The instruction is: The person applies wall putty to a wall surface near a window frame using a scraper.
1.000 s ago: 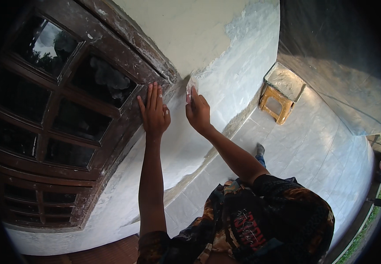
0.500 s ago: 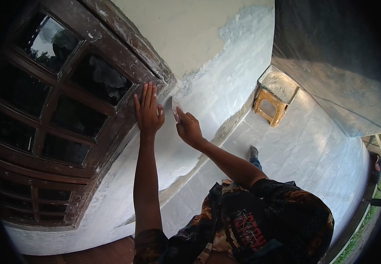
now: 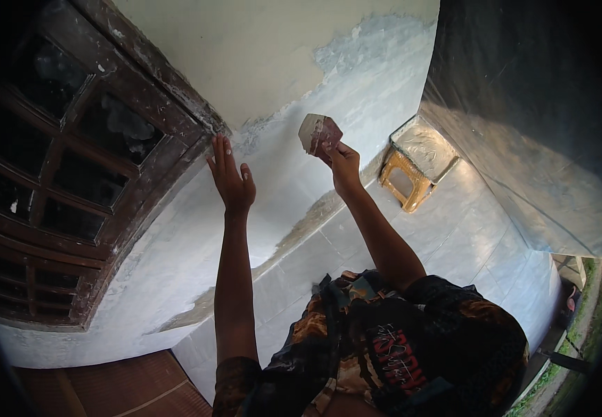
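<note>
Window frame (image 3: 151, 184): brown wood, scuffed and paint-flecked
Panes (image 3: 92, 177) inside the window frame: glossy dark glass
Wall (image 3: 280, 160) right of the window frame: matt, chalky coating
Scraper (image 3: 319, 134) right of the window frame: smeared, dull face
Stool (image 3: 417, 189) far right of the window frame: yellow, plastic-looking
Shirt (image 3: 356, 347): printed cloth

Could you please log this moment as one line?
left hand: open, near brown window frame | right hand: holding flat scraper | rest: tray on yellow stool, patchily coated wall
</note>
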The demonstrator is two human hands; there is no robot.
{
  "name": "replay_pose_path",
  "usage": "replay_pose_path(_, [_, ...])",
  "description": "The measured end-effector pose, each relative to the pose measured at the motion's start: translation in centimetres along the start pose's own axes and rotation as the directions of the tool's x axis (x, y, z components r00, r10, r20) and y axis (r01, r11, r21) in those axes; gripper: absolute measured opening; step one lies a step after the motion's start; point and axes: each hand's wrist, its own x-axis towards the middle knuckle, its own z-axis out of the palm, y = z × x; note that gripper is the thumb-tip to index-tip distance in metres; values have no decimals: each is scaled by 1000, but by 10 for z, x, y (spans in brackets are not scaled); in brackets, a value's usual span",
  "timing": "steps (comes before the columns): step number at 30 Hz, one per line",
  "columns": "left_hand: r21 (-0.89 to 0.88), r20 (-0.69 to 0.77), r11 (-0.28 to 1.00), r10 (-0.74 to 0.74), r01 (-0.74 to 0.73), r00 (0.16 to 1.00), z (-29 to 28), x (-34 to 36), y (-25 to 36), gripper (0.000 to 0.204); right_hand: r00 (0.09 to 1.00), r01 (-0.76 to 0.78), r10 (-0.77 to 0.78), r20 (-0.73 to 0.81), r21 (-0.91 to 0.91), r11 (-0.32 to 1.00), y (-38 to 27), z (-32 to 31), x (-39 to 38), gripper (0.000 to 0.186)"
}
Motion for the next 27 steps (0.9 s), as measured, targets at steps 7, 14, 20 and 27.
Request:
replay_pose_path(7, [-121, 56, 990, -65, 72, 996, 92, -1, 99, 60, 990, -128, 126, 64, 29, 991, -61, -64, 30, 24])
replay_pose_path(14, [-175, 161, 975, -110, 138, 981, 147, 13, 152, 64, 963, -270, 269, 25, 30, 962, -87, -121, 57, 26])
replay_pose_path(20, [-268, 194, 958, -50, 102, 980, 192, 32, 161, 63, 951, -310, 310, -18, -12, 951, -78, -161, 88, 22])
replay_pose_path(27, [-346, 285, 925, -53, 155, 957, 257, 43, 176, 63, 972, -208, 202, -120, -38, 977, -97, -214, 128, 27])
